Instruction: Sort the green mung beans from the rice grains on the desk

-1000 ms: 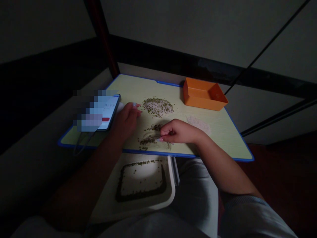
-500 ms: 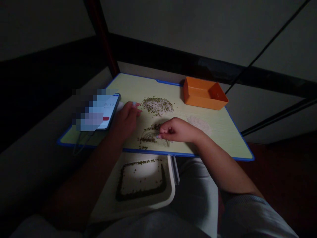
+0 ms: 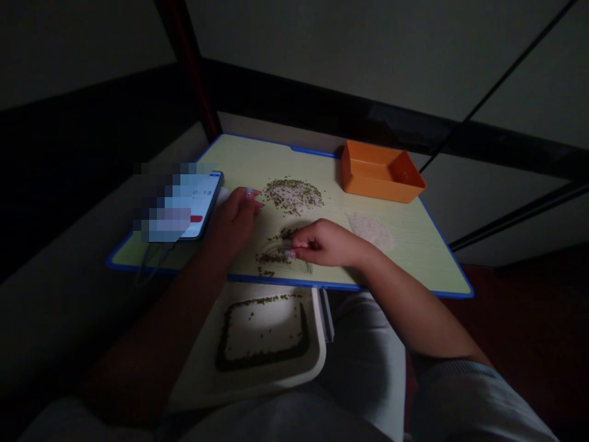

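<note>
My right hand (image 3: pixel 329 242) is low over the board, fingers curled and the thumb close against the index finger. Its tips are at a small scatter of green beans (image 3: pixel 271 258), which look like mung beans, and anything pinched there is too small to make out. Beside the phone, my left hand (image 3: pixel 235 212) rests with thumb and fingertips a little apart, and nothing shows in it. Just right of its tips lies a mixed heap of green beans and white grains (image 3: pixel 294 195). Beyond my right wrist is a patch of white grains (image 3: pixel 369 228) like rice.
The pale board (image 3: pixel 396 270) has a blue rim. An orange box (image 3: pixel 381 189) stands at its back right, and a lit phone (image 3: pixel 202 202) leans at the left with a cable. Below the front edge, a white tub (image 3: pixel 317 344) has green beans along its base edges.
My right hand has shifted slightly left across the scattered beans, its fingers still curled. My left hand stays in place.
</note>
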`<state>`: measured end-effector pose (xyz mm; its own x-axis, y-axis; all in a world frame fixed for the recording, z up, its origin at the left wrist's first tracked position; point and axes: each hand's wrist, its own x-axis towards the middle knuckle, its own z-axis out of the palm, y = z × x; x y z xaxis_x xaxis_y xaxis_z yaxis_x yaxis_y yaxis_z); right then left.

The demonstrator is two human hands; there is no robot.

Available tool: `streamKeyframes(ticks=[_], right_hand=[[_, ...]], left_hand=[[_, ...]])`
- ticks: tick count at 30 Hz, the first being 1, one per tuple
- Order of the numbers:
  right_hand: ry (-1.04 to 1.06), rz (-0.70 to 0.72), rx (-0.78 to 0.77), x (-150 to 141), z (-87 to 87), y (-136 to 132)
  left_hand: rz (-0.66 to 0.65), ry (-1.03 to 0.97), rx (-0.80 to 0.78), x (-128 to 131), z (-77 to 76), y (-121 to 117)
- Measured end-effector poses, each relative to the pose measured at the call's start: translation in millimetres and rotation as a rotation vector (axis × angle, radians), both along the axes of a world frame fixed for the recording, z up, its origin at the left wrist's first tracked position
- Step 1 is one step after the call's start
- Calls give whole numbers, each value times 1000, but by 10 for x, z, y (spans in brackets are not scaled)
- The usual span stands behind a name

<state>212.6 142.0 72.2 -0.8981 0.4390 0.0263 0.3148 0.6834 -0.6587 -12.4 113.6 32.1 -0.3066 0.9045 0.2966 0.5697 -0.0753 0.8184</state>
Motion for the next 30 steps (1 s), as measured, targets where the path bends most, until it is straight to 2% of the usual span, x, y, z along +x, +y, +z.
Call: streamKeyframes(ticks=[11, 21, 30], right_hand=[[-79, -94, 83, -89, -10, -53], [-21, -41, 32, -114, -57, -59], [64, 75, -54, -75, -101, -31]], left_hand=[[-16, -13, 5, -11, -26, 7], [-7, -10, -5, -22, -31, 18], [-8, -23, -1, -11, -16, 6]])
